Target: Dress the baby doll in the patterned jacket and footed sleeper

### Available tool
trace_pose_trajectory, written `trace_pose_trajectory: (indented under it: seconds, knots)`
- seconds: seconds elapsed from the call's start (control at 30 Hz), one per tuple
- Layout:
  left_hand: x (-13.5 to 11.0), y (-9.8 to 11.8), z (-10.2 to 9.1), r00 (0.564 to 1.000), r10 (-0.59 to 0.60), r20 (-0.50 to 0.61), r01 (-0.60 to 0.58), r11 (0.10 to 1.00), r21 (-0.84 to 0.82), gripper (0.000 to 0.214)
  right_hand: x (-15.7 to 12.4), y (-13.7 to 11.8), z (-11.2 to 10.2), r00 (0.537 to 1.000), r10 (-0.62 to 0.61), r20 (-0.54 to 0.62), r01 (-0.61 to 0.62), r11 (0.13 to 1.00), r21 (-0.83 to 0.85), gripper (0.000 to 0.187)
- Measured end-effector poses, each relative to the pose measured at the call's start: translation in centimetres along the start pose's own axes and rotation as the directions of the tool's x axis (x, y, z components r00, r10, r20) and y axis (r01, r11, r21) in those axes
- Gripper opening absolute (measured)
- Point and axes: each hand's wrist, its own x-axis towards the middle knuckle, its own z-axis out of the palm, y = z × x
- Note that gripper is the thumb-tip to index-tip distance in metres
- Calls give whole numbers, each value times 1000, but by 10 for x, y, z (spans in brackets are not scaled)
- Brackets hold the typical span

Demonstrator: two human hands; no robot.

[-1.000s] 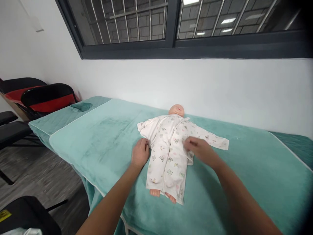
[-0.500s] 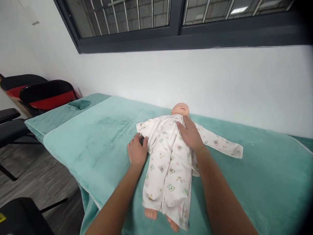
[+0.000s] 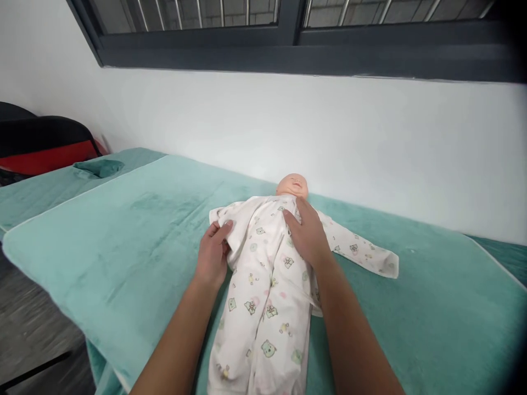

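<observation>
A baby doll [image 3: 293,185] lies on its back, its head toward the wall. It wears white printed baby trousers [image 3: 263,323] and a white baby shirt [image 3: 242,222] with little bear prints. The shirt's sleeve on the right stretches out flat on the cover. At the shirt's left edge, by the shorter-looking sleeve, my left hand [image 3: 213,252] pinches the cloth between thumb and fingers. Across the doll's chest rests my right hand [image 3: 307,233], thumb apart from the fingers, just below the chin. The doll's arms are hidden, and its feet are out of frame.
A green plush cover [image 3: 123,236] spreads over the table under the doll. Behind it rises a white wall [image 3: 370,148] with a dark window frame [image 3: 288,60]. Black and red chairs [image 3: 49,148] stand at the far left.
My left hand has gone from lying beside the shirt to pinching its left edge. My right hand stays on the chest. The view has shifted, and the doll's feet have left the frame.
</observation>
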Motion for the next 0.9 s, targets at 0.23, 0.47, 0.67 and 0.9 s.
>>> trace_pose_trajectory:
  seconds: [0.23,0.47,0.67,0.9]
  knots:
    - [-36,16,41,899,245,364,-403,788,465,19,1,4,-1,1000,-17,-7,17,997,79,57]
    - [-70,-5,49,567,177,805,-823,76,563,18,2,9,-6,990,-121,-75,139,928,345,42]
    - [-90,-12,32,615,183,767,-788,171,591,11,-3,-13,-5,976,-208,-65,215,967,135,34]
    - [-89,-11,18,727,454,516,-666,281,691,11,-1,-15,0,992,7,-127,13,988,156,13]
